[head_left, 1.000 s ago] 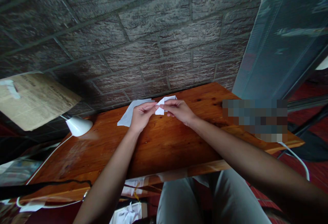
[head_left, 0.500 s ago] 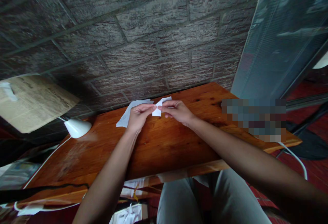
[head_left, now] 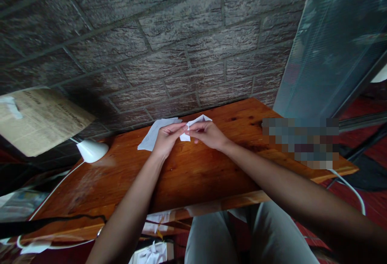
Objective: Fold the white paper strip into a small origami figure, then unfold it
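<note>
Desk [head_left: 211, 179] before brick wall [head_left: 181, 54]. Lamp [head_left: 91, 151] on its left end. Paper sheets [head_left: 151, 136] near the wall side, partly behind left hand [head_left: 165, 138]; folded paper [head_left: 185, 138] to their right, between left hand and right hand [head_left: 211, 135]. Box [head_left: 170, 251] lower, left of legs [head_left: 211, 240].

A white-based lamp [head_left: 92, 151] with a newsprint shade [head_left: 45, 121] stands at the left of the wooden table [head_left: 205, 179], a white cord [head_left: 59, 182] beside it, a textured block wall [head_left: 193, 34] behind

Just right of the loose white sheets [head_left: 149, 136], you hold a small folded paper [head_left: 185, 137], white and creased, its middle hidden, its near end angled down, its peaked far edge jutting away from the sheets.
</note>
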Tool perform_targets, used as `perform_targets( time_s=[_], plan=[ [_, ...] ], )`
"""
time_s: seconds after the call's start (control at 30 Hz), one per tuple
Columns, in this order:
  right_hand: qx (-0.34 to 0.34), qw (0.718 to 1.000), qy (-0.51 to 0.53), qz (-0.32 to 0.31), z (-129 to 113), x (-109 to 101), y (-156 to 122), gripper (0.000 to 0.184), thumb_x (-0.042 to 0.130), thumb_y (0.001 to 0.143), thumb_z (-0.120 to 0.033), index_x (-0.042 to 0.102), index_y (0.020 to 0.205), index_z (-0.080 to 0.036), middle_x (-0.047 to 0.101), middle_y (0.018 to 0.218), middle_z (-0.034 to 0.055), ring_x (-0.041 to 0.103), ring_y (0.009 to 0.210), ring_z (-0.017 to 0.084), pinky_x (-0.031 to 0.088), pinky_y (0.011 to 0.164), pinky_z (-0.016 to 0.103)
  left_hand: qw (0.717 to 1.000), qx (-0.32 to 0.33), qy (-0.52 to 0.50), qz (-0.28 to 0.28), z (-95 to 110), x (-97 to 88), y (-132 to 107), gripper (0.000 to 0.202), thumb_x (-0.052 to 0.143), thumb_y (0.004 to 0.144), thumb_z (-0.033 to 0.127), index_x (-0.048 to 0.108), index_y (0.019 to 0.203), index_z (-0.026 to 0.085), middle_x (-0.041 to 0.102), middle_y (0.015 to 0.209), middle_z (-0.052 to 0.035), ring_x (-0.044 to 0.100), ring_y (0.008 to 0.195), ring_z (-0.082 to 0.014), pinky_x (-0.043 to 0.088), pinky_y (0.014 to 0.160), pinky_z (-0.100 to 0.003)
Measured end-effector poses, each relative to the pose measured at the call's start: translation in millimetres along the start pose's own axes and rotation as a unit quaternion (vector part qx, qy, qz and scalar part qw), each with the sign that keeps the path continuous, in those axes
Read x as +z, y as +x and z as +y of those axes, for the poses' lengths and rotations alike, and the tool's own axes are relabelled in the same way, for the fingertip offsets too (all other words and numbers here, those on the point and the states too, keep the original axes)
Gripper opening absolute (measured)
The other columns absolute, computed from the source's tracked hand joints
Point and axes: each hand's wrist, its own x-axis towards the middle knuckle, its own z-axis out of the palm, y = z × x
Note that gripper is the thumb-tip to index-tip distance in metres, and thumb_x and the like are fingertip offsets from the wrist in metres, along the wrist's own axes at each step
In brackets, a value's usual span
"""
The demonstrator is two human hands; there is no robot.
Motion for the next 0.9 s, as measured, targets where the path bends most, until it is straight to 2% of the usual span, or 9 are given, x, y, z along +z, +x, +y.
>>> perform_targets(
  time_s=[0.17, 0.37, 0.53, 0.7, 0.9],
  plan=[
    [0.007, 1.000, -0.027, 0.008, -0.7, 1.4, -0.8, 0.033, 0.077, 0.071, -0.047, 0.075, 0.082, -0.016, 0.072, 0.074, 0.0014, 0.059, 0.053, 0.010, 0.047, 0.054, 0.023, 1.000, 0.011, -0.019, 0.014, -3.6, 2.4, 1.1, 0.025, 0.089, 0.059, 0.033, 0.080, 0.080, 0.021, 0.078, 0.083, -0.0043, 0.069, 0.077, -0.0174, 0.052, 0.080, -0.032],
    [-0.019, 0.993, -0.097, 0.057, -3.3, 2.5, -2.9, 0.022, 0.071, 0.079, -0.038, 0.074, 0.080, -0.016, 0.062, 0.054, -0.0030, 0.055, 0.049, 0.011, 0.044, 0.056, 0.023, 0.996, -0.023, -0.077, 0.036, -1.1, 8.5, -0.5, 0.028, 0.091, 0.055, 0.031, 0.078, 0.078, 0.020, 0.075, 0.078, -0.0015, 0.069, 0.075, -0.0148, 0.053, 0.078, -0.029],
    [-0.060, 0.986, -0.139, 0.064, -3.1, 2.6, -4.4, 0.021, 0.069, 0.082, -0.037, 0.073, 0.078, -0.017, 0.066, 0.059, -0.0022, 0.058, 0.054, 0.012, 0.044, 0.056, 0.023, 0.995, -0.036, -0.081, 0.035, 2.4, 8.9, -3.5, 0.029, 0.091, 0.056, 0.030, 0.076, 0.079, 0.019, 0.074, 0.076, 0.0003, 0.067, 0.071, -0.0115, 0.055, 0.073, -0.026],
    [-0.094, 0.979, -0.167, 0.064, -4.0, 2.7, -5.4, 0.016, 0.068, 0.083, -0.032, 0.073, 0.076, -0.018, 0.068, 0.063, -0.0014, 0.062, 0.063, 0.013, 0.046, 0.060, 0.023, 0.996, -0.036, -0.073, 0.036, 4.9, 9.2, -4.6, 0.032, 0.092, 0.055, 0.033, 0.077, 0.079, 0.017, 0.075, 0.078, -0.0015, 0.067, 0.072, -0.0126, 0.056, 0.073, -0.027],
    [-0.069, 0.989, -0.119, 0.045, -0.1, 3.5, -3.7, 0.018, 0.069, 0.081, -0.035, 0.073, 0.078, -0.018, 0.071, 0.071, -0.0001, 0.059, 0.055, 0.011, 0.046, 0.053, 0.023, 0.996, -0.039, -0.068, 0.041, 4.2, 9.8, -3.4, 0.034, 0.092, 0.055, 0.036, 0.076, 0.077, 0.017, 0.073, 0.074, -0.0005, 0.065, 0.068, -0.0118, 0.055, 0.070, -0.026]
  ],
)
